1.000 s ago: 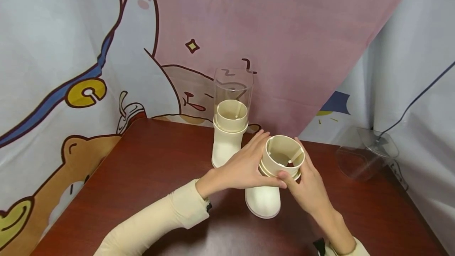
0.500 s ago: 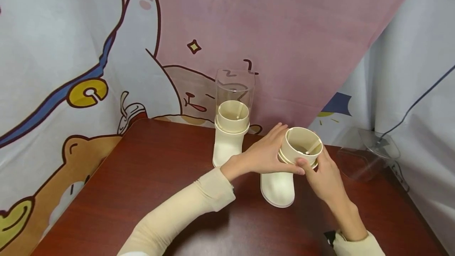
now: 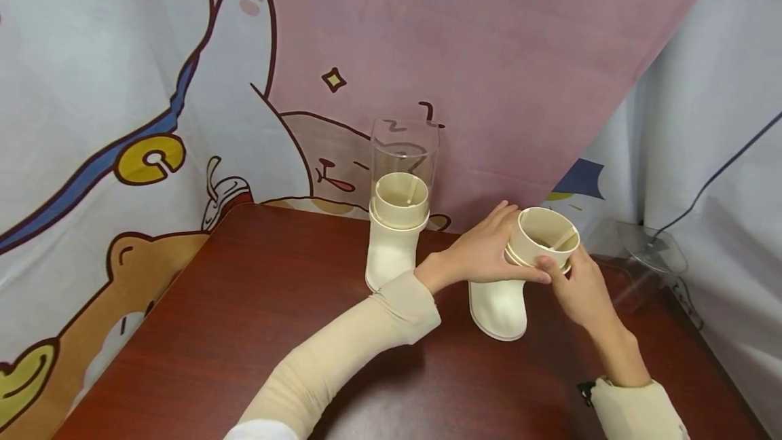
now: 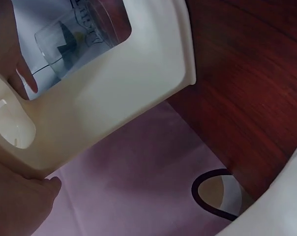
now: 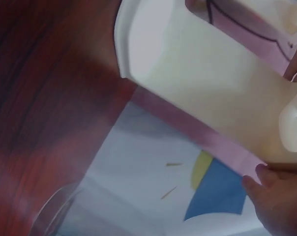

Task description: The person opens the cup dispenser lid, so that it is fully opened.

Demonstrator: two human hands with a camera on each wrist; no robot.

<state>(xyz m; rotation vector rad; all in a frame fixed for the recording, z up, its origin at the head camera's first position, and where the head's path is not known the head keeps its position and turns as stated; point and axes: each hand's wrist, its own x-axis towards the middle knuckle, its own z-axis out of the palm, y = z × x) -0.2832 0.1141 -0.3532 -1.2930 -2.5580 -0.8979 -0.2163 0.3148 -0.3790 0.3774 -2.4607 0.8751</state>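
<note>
Both my hands hold a cream boot-shaped plastic base (image 3: 499,311) by its round, hollow collar. My left hand (image 3: 485,250) grips the collar's left side, thumb across the front and fingers toward the back. On the right side my right hand (image 3: 583,287) has its thumb at the front too, its other fingers mostly hidden. The base's smooth flank (image 4: 114,83) and curved opening fill much of the left wrist view. To the left stands a similar cream base (image 3: 391,257), topped by a clear container (image 3: 403,144).
A loose clear container (image 3: 647,267) lies at the table's back right, partly behind my right hand, near a dark cable (image 3: 709,189). The brown table (image 3: 293,277) meets a printed cloth (image 3: 519,73) at the back.
My hands and the gripped base have moved right and toward the back of the table, nearer the loose clear container. The other base has stayed put.
</note>
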